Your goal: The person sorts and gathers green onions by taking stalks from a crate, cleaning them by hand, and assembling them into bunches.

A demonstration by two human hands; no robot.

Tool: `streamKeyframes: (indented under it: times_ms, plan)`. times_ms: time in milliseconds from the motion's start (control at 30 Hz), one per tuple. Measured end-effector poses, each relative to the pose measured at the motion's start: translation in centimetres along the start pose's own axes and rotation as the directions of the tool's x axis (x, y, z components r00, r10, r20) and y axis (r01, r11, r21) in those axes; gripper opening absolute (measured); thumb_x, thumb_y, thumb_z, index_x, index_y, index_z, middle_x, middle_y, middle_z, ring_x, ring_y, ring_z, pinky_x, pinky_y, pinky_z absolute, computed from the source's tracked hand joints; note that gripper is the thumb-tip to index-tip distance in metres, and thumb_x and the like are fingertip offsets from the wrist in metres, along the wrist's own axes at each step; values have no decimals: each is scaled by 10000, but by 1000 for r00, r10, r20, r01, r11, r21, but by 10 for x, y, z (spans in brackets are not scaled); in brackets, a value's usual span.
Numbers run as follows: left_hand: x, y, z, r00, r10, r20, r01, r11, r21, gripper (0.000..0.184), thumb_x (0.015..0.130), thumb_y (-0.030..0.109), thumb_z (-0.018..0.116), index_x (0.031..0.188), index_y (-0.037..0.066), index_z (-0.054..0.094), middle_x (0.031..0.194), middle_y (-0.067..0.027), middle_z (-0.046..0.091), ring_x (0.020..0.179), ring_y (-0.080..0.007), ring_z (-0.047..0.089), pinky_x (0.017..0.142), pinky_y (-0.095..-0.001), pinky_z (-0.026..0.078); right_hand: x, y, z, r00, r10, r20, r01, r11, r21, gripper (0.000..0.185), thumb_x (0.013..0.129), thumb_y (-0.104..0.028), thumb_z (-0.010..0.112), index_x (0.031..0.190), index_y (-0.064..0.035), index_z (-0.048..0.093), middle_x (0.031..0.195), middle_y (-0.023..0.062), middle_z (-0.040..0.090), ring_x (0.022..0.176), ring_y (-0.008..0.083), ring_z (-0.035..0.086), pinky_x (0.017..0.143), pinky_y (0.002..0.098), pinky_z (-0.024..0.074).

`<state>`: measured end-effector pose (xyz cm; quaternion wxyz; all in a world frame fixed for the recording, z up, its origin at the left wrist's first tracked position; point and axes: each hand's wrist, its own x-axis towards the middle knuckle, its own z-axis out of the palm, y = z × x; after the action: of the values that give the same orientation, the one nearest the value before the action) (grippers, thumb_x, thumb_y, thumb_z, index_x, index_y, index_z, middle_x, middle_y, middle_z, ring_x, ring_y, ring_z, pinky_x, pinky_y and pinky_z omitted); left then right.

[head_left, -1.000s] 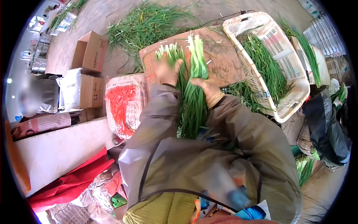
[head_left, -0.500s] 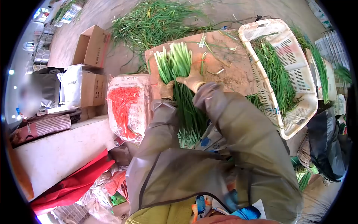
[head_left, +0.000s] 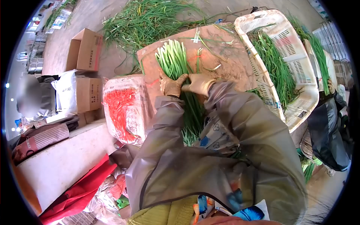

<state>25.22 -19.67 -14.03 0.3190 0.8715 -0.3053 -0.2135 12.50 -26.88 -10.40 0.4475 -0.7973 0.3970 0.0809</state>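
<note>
A bunch of garlic chives (head_left: 172, 58) lies over the near side of a brown board (head_left: 232, 69), pale stem ends pointing away and dark leaves hanging toward my lap. My gloved left hand (head_left: 171, 86) is closed round the stems from the left, its thumb across the top. My gloved right hand (head_left: 200, 84) is at the bunch's right side, fingertips against it just below the left thumb. Its fingers are partly smeared and hidden, so its grip is unclear. An orange-red tie (head_left: 195, 57) lies on the board close to the stems.
Red ties (head_left: 120, 108) lie on a wrapped package (head_left: 138, 129) at left. A white crate (head_left: 307, 80) with chives stands right. A loose chive heap (head_left: 150, 24) lies beyond the board. Cardboard boxes (head_left: 88, 52) are at left, and another person's hand (head_left: 331, 86) shows far right.
My right hand has shifted from on top of the bunch to its right side. The stem ends have drawn together into one bunch, and the view has moved slightly.
</note>
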Motion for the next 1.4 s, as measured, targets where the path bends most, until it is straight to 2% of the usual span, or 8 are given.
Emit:
streamKeyframes:
  times_ms: [133, 200, 333, 700, 800, 1100, 1233, 1400]
  plan:
    - [-4, 0, 4, 999, -9, -32, 11, 999, 48, 1155, 484, 443, 798, 1354, 4, 180, 1243, -264, 412, 1119, -399, 429, 927, -429, 360, 28, 23, -32, 951, 56, -303, -115, 977, -180, 278, 787, -267, 527, 942, -47, 597, 877, 188, 619, 870, 335, 588, 745, 414, 457]
    - [-4, 0, 4, 997, 35, -71, -31, 998, 60, 1143, 501, 459, 792, 1355, 4, 185, 1224, -276, 430, 1112, -404, 439, 926, -430, 362, 62, 57, -13, 666, -336, -666, -118, 834, -538, 168, 775, -150, 502, 831, -51, 626, 800, 181, 620, 794, 325, 614, 666, 416, 485]
    - [-3, -2, 1, 995, 78, -60, -78, 997, 9, 1143, 502, 440, 800, 1357, 2, 180, 1227, -276, 428, 1123, -403, 429, 929, -429, 360, 73, 67, -11, 895, -108, -433, -148, 843, -517, 167, 758, -71, 487, 841, -44, 630, 771, 179, 616, 736, 322, 627, 610, 408, 501]
    - [-11, 14, 13, 998, 55, -18, -45, 928, 371, 1196, 501, 644, 701, 1378, 48, 151, 1014, -309, 529, 926, -430, 544, 780, -486, 438, 26, 95, -8, 899, -85, -429, 8, 984, -180, 192, 804, -246, 486, 798, -105, 616, 773, 155, 618, 731, 319, 612, 647, 446, 480]
    - [2, -3, 20, 962, 272, -24, -268, 957, 107, 1211, 483, 637, 718, 1383, 62, 149, 1095, -292, 514, 983, -409, 531, 819, -460, 429, 19, 114, -5, 823, -275, -497, 105, 934, -342, 240, 783, -274, 505, 933, -116, 605, 1132, 114, 526, 1098, 264, 468, 901, 404, 372]
    - [-3, 8, 20, 981, 190, -29, -179, 959, 221, 1149, 513, 478, 801, 1337, -52, 202, 1169, -268, 487, 1087, -354, 476, 926, -388, 362, -223, 286, -138, 702, 497, -511, -336, 863, 377, 317, 834, -349, 505, 1033, -132, 622, 1015, 84, 621, 871, 247, 600, 785, 333, 464]
    - [-23, 41, 17, 930, 367, 19, -367, 930, 20, 1046, 576, 387, 804, 1334, -41, 225, 1216, -205, 465, 1123, -285, 441, 965, -337, 325, -260, 496, -114, 802, 596, -47, -482, 598, -640, 364, 731, -301, 621, 1010, -67, 624, 961, 138, 633, 900, 277, 601, 765, 338, 474]
    - [-33, 54, 31, 909, 416, -34, -417, 905, -79, 878, 603, 100, 784, 1334, 48, 301, 1295, -130, 388, 1146, -258, 401, 995, -348, 292, -233, 496, -83, 603, 770, -209, -795, 556, -244, 396, 697, -300, 646, 1000, -46, 622, 952, 151, 631, 894, 284, 602, 753, 346, 476]
